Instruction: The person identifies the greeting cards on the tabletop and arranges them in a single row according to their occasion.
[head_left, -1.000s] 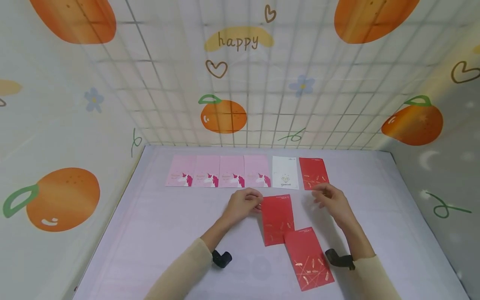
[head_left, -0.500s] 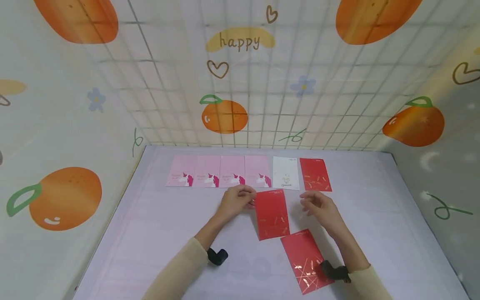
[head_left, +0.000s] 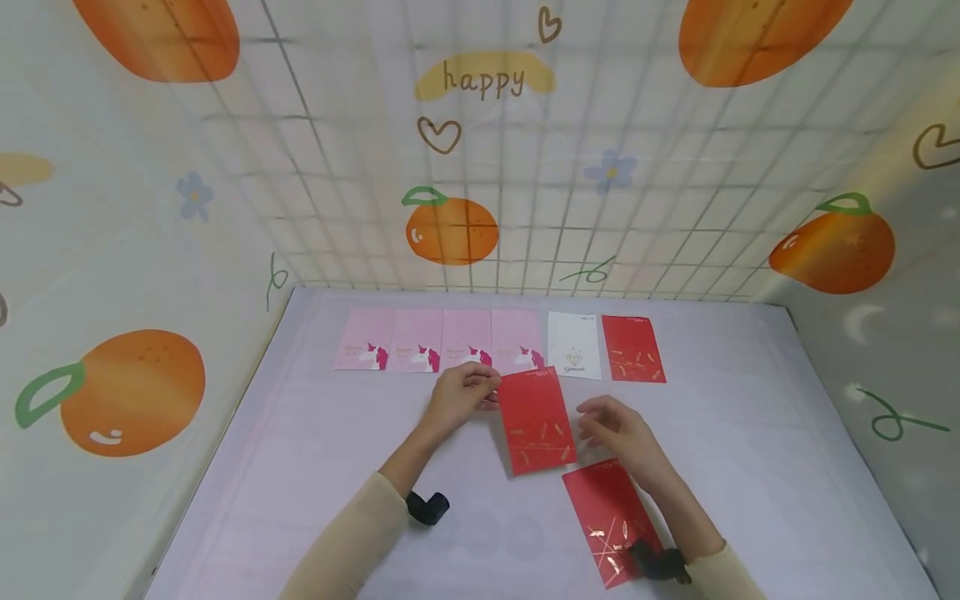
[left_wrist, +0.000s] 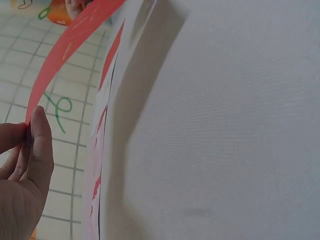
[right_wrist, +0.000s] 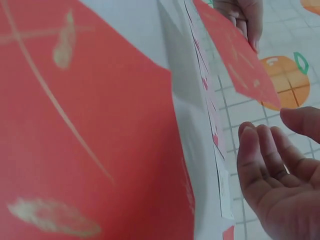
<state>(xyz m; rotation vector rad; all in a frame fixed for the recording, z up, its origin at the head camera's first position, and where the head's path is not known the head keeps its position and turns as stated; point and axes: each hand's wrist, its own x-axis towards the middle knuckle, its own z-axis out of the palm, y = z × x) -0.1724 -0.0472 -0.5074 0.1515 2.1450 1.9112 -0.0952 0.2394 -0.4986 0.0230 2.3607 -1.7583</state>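
My left hand [head_left: 462, 394] pinches a red card [head_left: 537, 433] with gold feather marks by its upper left corner. The card is held raised and tilted, casting a shadow on the table; in the left wrist view it bends as a thin red strip [left_wrist: 57, 55]. To its right is my right hand [head_left: 618, 433], fingers loosely bent and holding nothing, a small gap from the card's edge in the right wrist view. A second red card [head_left: 600, 508], printed with gold lines, lies beneath my right forearm, partly covered by the wrist camera.
Along the back of the white table [head_left: 315, 492] lie several pink unicorn cards [head_left: 415, 333], a white card [head_left: 573, 337] and another red card [head_left: 632, 346] in a row. Fabric walls with printed oranges [head_left: 452, 232] enclose the back and sides.
My left hand has moved left and slightly back with the red card. My right hand has moved left and nearer me, away from the red card in the back row.
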